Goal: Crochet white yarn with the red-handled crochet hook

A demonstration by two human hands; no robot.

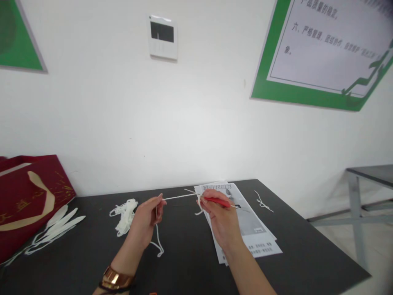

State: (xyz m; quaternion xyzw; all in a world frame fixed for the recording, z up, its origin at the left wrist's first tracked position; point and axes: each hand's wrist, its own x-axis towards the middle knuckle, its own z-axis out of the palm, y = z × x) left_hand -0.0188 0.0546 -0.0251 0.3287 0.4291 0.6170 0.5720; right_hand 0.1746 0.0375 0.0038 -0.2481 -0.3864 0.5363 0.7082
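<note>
My left hand (146, 217) pinches a thin white cord (179, 197) and holds it taut above the dark table (307, 254). My right hand (218, 213) grips the cord's other end together with a red-handled tool (217, 200), whose metal tip points right. A short loop of the cord hangs under my right fingers. More cord trails down from my left hand onto the table. A gold watch (116, 278) sits on my left wrist.
A heap of white cord (125, 215) lies left of my hands. Printed paper sheets (254, 229) lie under my right hand. A knotted cord piece (263, 201) sits further right. A red gift bag (29, 196) and white strips (58, 229) are at the left. Another table (371, 174) stands at the right.
</note>
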